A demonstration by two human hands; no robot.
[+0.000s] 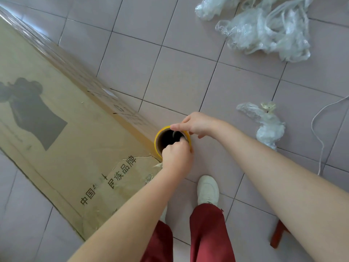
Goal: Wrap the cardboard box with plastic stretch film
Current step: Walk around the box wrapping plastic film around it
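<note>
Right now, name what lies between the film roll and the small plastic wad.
Head view: the right hand, gripping the film roll, then bare floor tile up to the small plastic wad.

The cardboard box [56, 129] is cut off by the left edge. The fingertips of the left hand [176, 156] are hidden inside the core of the film roll [157, 140]. The small print on the box side is too blurred to read. The white cord [312, 125] runs out at the right edge.
</note>
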